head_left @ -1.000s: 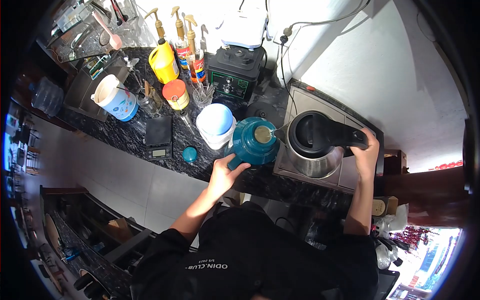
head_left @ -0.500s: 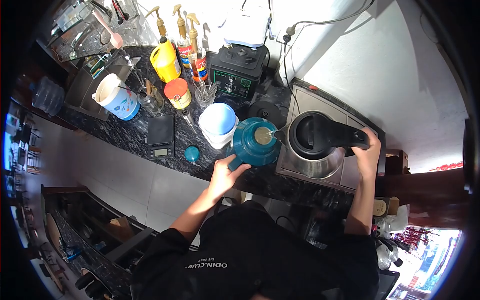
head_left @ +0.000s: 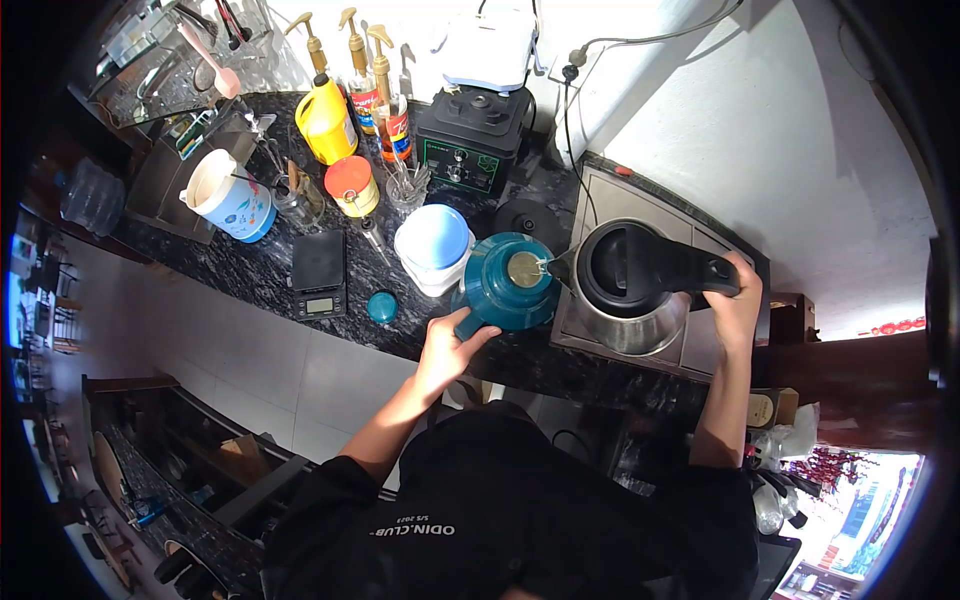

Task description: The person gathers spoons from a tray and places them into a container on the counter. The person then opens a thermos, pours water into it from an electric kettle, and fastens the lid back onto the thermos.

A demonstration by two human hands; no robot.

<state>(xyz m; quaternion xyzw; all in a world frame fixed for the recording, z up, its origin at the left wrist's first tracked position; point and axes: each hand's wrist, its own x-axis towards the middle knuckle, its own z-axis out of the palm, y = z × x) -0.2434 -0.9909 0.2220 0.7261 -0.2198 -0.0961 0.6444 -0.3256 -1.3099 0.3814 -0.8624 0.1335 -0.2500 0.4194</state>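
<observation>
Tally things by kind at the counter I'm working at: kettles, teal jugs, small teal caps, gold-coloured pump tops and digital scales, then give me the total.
Kettle: 1
Teal jug: 1
Small teal cap: 1
Gold-coloured pump tops: 3
Digital scale: 1
Total: 7

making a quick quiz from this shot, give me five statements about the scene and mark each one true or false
1. The right hand holds the kettle. True.
2. The left hand is also on the kettle. False: the left hand grips the flask.
3. Liquid runs from the kettle into the flask. True.
4. The teal cap covers the flask's mouth. False: the teal cap lies on the counter near the scale.
5. A blue-lidded tub stands beside the flask. True.
</observation>
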